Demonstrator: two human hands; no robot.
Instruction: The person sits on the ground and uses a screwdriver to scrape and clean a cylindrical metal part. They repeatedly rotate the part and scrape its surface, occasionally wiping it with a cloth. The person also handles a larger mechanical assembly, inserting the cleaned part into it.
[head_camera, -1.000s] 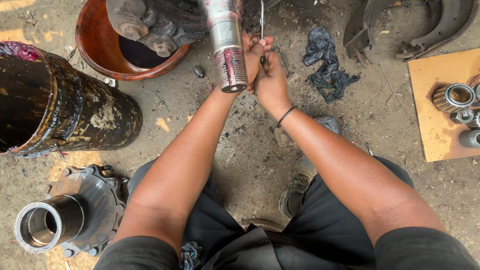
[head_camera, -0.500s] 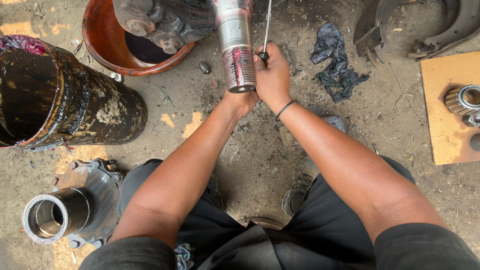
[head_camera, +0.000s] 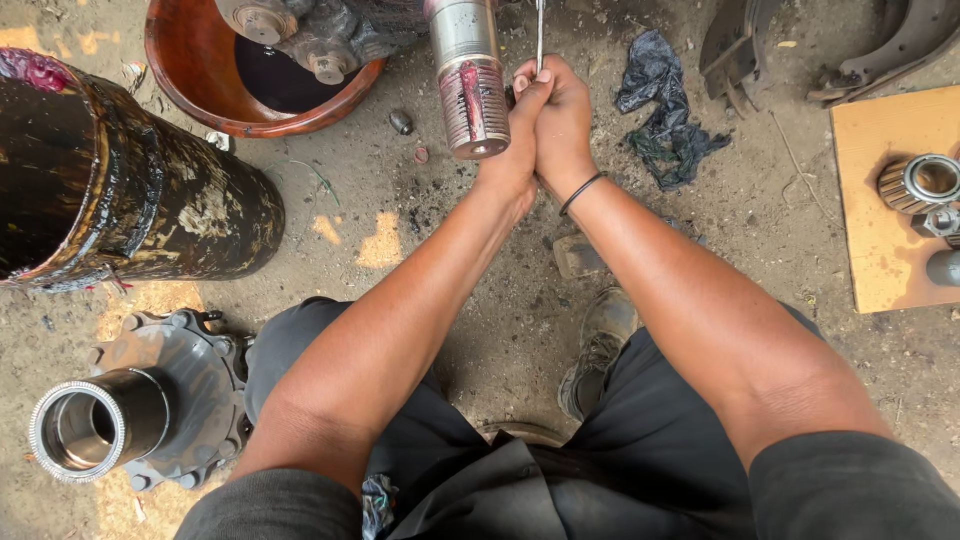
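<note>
Both hands' fingers clamp thin rod (head_camera: 540, 30), top cut off; tip prob. hidden.

Single head-worn view, looking steeply down over the person's own forearms and dark-trousered legs at a dirt floor; the steel axle shaft (head_camera: 467, 80) at top centre serves as landmark, with both hands (head_camera: 545, 125) clasped just right of it, near the lens. Left of the shaft lies a black drum (head_camera: 130, 190), below-left a wheel hub (head_camera: 130, 415), well right a yellow board (head_camera: 890, 200) cut by the frame edge. No second view, so no overlap.
</note>
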